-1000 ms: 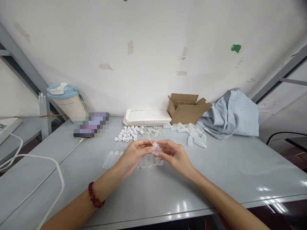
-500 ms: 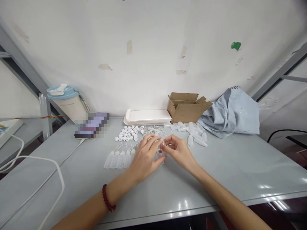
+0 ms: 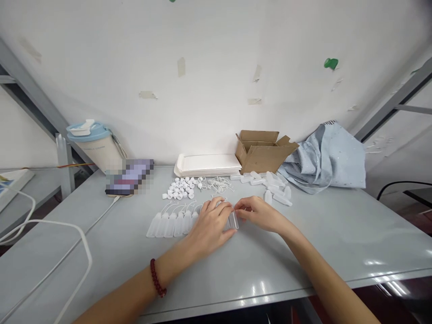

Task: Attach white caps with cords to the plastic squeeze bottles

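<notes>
A row of small translucent squeeze bottles (image 3: pixel 168 225) lies side by side on the grey table, with thin curved white tubes at their tops. My left hand (image 3: pixel 211 220) covers the right part of this row, its fingers and thumb closed about the clear bottle (image 3: pixel 233 220) at the right end. Against the upper side of that same bottle press the bent fingertips of my right hand (image 3: pixel 258 213). Behind the hands are a heap of white caps (image 3: pixel 180 187) and a tangle of thin white tubes (image 3: pixel 219 184). More loose bottles (image 3: pixel 273 184) lie to the right.
At the back stand a stack of white trays (image 3: pixel 209 164) and an open cardboard box (image 3: pixel 266 155). A light blue cloth bag (image 3: pixel 330 159) lies right of them. On the left are a cup (image 3: pixel 97 148), a phone (image 3: pixel 130 177) and a white cable (image 3: pixel 84 252).
My right hand has shifted slightly right and down, its fingers drawing apart from my left hand's. The end bottle now shows lying in the row. My left hand has moved slightly right.
</notes>
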{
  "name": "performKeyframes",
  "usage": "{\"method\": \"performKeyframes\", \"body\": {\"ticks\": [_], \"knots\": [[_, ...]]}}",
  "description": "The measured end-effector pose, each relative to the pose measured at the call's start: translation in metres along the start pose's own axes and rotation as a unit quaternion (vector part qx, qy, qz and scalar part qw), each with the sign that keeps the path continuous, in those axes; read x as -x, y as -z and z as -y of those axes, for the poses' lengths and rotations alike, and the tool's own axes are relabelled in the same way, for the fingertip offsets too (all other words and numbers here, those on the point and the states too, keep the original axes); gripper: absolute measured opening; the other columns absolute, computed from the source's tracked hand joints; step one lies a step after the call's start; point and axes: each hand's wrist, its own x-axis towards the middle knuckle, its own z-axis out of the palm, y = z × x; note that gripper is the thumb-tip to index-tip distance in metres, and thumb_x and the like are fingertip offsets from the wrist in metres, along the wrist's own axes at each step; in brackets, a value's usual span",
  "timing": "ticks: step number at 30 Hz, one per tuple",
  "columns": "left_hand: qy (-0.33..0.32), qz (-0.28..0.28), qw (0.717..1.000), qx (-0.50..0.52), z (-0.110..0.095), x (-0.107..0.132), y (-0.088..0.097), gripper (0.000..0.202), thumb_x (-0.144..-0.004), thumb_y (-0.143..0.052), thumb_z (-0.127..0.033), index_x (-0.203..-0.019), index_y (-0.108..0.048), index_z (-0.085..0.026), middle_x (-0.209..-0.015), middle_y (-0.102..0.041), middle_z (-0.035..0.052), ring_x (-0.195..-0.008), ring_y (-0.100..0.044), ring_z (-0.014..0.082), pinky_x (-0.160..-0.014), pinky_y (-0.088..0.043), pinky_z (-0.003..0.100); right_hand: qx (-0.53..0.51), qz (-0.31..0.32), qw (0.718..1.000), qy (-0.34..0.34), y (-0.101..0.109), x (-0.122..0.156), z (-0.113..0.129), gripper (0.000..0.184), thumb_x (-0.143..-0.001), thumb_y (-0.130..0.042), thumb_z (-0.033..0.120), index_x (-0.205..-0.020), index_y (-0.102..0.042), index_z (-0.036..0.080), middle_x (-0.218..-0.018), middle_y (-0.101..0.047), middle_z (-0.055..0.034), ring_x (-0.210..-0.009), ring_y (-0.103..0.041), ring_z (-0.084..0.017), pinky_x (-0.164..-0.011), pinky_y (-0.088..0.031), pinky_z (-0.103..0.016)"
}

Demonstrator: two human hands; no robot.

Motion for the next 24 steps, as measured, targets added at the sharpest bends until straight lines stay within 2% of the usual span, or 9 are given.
{"method": "performKeyframes", "body": {"ticks": [4,11,24], "knots": [[0.010,0.009,1.000,-0.016,-0.0011,0.0002,-0.0024,0.030,-0.079,-0.062,-0.025,-0.108,-0.053,-0.018,-0.114,-0.060,0.0104,-0.118,-0.044,0.0311,-0.092,-0.039,0.048,0.019,-0.002,1.000,0.005,-0.0044,-0.0015,-0.0007,0.019,-0.075,-0.049,0.020,-0.075,-0.068,0.018,-0.069,-0.066,-0.0028,-0.062,-0.057,-0.017,-0.056,-0.042,-0.028],[0.019,0.030,0.998,-0.042,-0.0022,0.0010,-0.0031,0.030,-0.081,-0.059,-0.025,-0.108,-0.053,-0.015,-0.110,-0.061,0.0113,-0.117,-0.043,0.0321,-0.091,-0.039,0.047,0.022,0.002,1.000,0.023,-0.0093,-0.0042,-0.0024,0.022,-0.076,-0.048,0.018,-0.084,-0.069,0.017,-0.080,-0.068,-0.0051,-0.074,-0.060,-0.020,-0.068,-0.045,-0.031],[0.012,0.038,0.996,-0.074,-0.0019,0.0035,-0.0036,0.032,-0.083,-0.058,-0.027,-0.110,-0.051,-0.013,-0.112,-0.059,0.0125,-0.119,-0.042,0.0323,-0.092,-0.039,0.046,0.029,0.017,0.999,0.035,-0.0092,-0.0074,-0.0064,0.024,-0.079,-0.047,0.019,-0.090,-0.067,0.015,-0.084,-0.068,-0.0061,-0.077,-0.059,-0.019,-0.071,-0.045,-0.031]]}}
